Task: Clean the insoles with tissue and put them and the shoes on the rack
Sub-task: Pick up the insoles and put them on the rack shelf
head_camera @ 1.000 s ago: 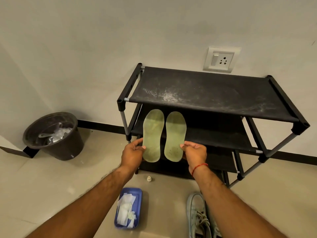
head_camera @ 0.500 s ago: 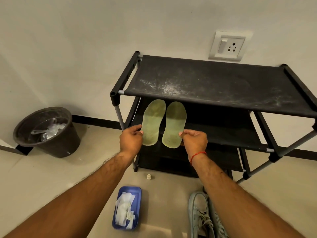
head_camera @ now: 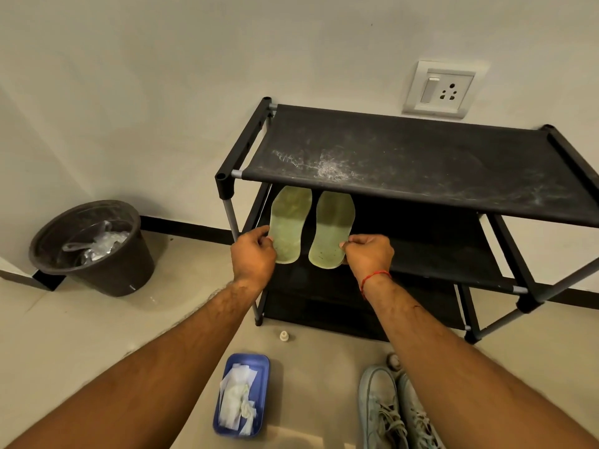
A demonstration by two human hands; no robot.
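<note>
Green insoles (head_camera: 290, 225), left hand (head_camera: 254, 259) pinching one, right hand (head_camera: 369, 257) pinching the other, arms outstretched

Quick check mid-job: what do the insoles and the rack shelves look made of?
Insoles: thin yellow-green foam or rubbery sheet, probably; matte, speckled with dark marks. Rack shelves: black fabric, likely, stretched between rails; matte, with pale dust smears. Posts: grey tubes, apparently metal, in black plastic-looking joints.

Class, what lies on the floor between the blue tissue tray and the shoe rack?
Head view: a small white cap-like object sits between the blue tray and shoe rack; otherwise bare floor.
</note>
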